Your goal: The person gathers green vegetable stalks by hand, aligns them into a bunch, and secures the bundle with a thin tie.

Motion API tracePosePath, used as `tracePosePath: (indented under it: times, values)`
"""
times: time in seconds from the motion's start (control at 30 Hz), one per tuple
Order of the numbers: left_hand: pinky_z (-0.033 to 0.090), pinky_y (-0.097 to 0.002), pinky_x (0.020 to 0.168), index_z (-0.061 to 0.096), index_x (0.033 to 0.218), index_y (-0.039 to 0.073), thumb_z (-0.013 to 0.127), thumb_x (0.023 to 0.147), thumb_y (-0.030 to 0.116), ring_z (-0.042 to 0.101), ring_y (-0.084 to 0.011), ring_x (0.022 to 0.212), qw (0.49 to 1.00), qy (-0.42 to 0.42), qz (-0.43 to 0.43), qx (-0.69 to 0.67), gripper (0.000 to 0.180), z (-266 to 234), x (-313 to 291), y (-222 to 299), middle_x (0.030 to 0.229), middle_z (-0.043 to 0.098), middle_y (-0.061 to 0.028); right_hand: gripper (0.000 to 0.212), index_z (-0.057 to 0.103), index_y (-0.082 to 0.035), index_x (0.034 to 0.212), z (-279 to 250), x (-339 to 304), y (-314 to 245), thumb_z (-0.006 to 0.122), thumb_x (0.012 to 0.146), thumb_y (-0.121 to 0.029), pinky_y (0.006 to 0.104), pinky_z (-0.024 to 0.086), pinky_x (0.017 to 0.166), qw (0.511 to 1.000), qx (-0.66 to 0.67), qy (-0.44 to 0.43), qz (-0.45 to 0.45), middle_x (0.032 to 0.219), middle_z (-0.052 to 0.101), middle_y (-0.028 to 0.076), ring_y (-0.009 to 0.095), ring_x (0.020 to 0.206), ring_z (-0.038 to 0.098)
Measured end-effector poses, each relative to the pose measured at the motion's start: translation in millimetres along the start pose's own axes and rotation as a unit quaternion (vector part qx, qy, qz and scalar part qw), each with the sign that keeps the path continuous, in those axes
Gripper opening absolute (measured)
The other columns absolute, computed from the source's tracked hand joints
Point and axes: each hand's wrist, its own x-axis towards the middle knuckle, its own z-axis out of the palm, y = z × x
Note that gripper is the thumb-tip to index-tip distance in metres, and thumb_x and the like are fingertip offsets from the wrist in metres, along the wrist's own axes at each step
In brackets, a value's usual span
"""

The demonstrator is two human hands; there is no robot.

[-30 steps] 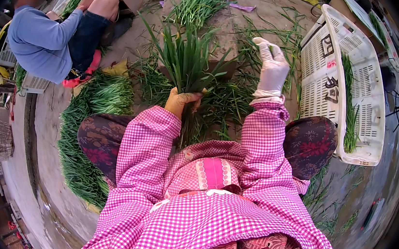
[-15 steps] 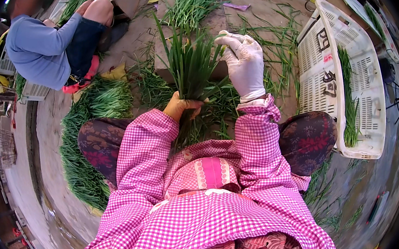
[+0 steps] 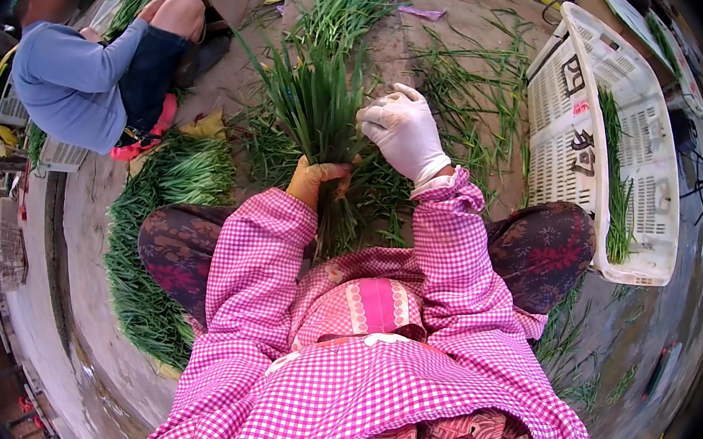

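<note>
My left hand (image 3: 313, 179), in a yellowish glove, is wrapped round a bunch of long flat green leaves (image 3: 316, 109) that look like garlic chives. The leaf tips fan out upward and lean left, while the lower ends hang below the fist toward my lap. At the right side of the bunch is my right hand (image 3: 407, 135) in a white glove. Its fingers are bent and drawn together against the edge of the leaves. Whatever its fingertips pinch, if anything, is hidden.
Ahead lies a pile of chives (image 3: 344, 9); a longer heap (image 3: 145, 271) curves along my left. Loose leaves (image 3: 477, 87) litter the floor. On the right stands a white plastic crate (image 3: 562, 130) with some chives inside. A person in a blue top (image 3: 70, 87) sits at the left.
My right hand has moved left and slightly down, closer to the bunch. The leaf tips have tilted further left in my left hand.
</note>
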Motion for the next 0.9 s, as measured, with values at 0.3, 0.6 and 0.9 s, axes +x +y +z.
tracePosePath:
  times: [0.3,0.6,0.9]
  values:
    - [0.035,-0.0265,0.044,0.065,0.097,-0.001,0.065,0.076,0.009,0.048,-0.0143,0.048,0.999,-0.025,0.011,0.024,0.023,-1,4,-4,0.058,0.054,-0.0050,0.011,0.069,-0.004,0.090,-31,-3,13,0.061,0.085,-0.008,0.0255,0.047,0.078,0.890,0.348,0.146,0.254,0.094,0.066,0.006,0.015,0.083,0.061]
    - [0.035,-0.0263,0.042,0.066,0.091,-0.001,0.066,0.076,0.005,0.047,-0.0134,0.044,0.999,-0.017,-0.004,0.051,0.017,3,5,-9,0.057,0.055,-0.0052,0.022,0.065,-0.011,0.072,-31,17,-14,0.071,0.072,-0.031,0.0356,0.044,0.077,0.977,-0.042,0.206,0.033,0.075,0.064,0.002,0.022,0.074,0.060]
    - [0.032,-0.0241,0.042,0.067,0.091,0.003,0.068,0.074,0.008,0.047,-0.0113,0.045,0.998,0.002,0.024,0.052,0.018,12,2,-4,0.058,0.055,-0.0029,0.007,0.068,-0.007,0.077,3,6,-13,0.067,0.076,-0.013,0.0291,0.045,0.067,0.932,0.146,0.285,0.168,0.075,0.063,0.008,0.023,0.068,0.060]
